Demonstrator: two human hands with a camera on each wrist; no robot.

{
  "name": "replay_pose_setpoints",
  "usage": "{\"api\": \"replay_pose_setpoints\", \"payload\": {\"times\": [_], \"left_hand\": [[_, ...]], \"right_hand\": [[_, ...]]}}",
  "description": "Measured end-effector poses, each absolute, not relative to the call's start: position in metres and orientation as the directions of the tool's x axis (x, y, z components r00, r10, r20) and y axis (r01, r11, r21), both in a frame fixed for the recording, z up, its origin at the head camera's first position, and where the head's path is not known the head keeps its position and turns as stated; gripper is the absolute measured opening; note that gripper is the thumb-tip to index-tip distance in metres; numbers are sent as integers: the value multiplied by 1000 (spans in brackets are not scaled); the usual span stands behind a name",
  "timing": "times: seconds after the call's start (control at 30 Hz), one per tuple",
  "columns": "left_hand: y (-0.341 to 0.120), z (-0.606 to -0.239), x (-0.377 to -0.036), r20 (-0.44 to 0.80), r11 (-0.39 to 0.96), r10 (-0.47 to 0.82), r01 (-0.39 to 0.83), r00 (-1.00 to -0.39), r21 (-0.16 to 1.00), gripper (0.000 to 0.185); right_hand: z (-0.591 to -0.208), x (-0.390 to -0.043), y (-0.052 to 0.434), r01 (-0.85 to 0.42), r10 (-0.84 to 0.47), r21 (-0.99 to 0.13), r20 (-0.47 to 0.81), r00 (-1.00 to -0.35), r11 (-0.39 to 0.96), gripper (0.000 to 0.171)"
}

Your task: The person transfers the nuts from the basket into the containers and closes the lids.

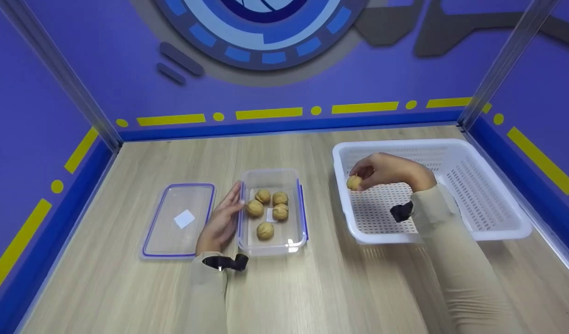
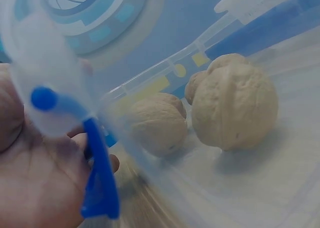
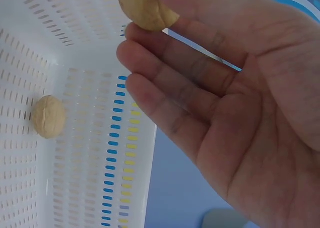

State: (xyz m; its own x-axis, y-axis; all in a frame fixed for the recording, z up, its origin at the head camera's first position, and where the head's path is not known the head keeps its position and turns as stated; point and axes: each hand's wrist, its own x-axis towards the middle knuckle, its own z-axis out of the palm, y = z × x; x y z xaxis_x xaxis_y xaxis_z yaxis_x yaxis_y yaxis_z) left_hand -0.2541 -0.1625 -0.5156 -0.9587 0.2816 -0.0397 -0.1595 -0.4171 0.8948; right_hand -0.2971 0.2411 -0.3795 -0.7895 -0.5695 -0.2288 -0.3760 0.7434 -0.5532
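Observation:
My right hand (image 1: 389, 170) pinches a walnut (image 1: 354, 183) between thumb and fingers, over the left side of a white perforated basket (image 1: 500, 232). In the right wrist view, another walnut (image 3: 49, 117) lies in the basket, by its wall. My left hand (image 1: 221, 221) rests along the left side of a clear plastic food container (image 1: 268, 250), with its fingers extended and the thumb by the rim. Several walnuts (image 1: 265, 230) lie on the container's floor. The left wrist view shows a blue latch (image 2: 102, 178) on the container's side, in front of my palm.
Left of the container, a clear lid (image 1: 166, 236) with a blue seal lies flat on the wooden table (image 1: 307, 283). Purple printed panels (image 1: 284, 88) wall in the back and both sides. Black straps (image 1: 402, 212) are on both wrists.

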Motion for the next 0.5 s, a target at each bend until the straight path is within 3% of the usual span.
{"api": "replay_pose_setpoints", "payload": {"times": [0.5], "left_hand": [[-164,-512,-252,-49,-374,281,-156,-958,914,70]], "right_hand": [[-369,-296,237,-364,-559,-577,-200,-805,731,34]]}}
